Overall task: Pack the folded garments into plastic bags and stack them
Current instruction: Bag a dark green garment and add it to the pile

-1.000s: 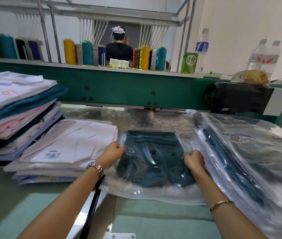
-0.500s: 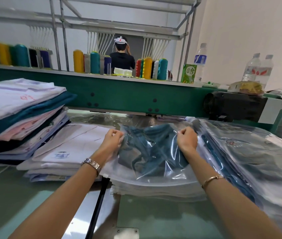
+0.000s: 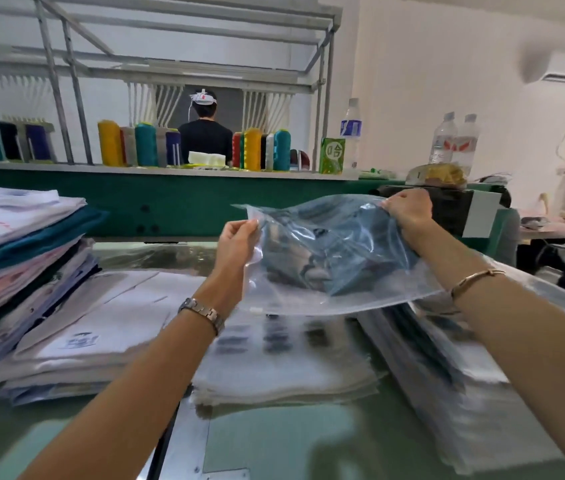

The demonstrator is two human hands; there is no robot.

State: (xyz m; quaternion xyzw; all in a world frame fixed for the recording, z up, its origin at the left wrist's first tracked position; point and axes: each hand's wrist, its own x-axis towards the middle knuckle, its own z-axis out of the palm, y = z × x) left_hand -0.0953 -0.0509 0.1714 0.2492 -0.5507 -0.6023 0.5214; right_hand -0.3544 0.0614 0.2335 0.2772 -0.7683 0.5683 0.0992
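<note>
Head view: the left hand (image 3: 236, 237) is pinching the bag (image 3: 371, 289) at its left corner and the right hand (image 3: 409, 213) is gripping its far right corner, holding it in the air above the worktop (image 3: 274, 441). A teal garment (image 3: 326, 251) is bunching inside. Beneath, empty bags (image 3: 284, 368) are lying mid-worktop, with packed bags (image 3: 447, 368) along the right edge.

Bagged garment (image 3: 336, 251) now aloft, rightward

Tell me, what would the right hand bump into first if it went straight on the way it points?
Probably the green machine frame behind the bag that the right hand grips; depth is unclear.
</note>
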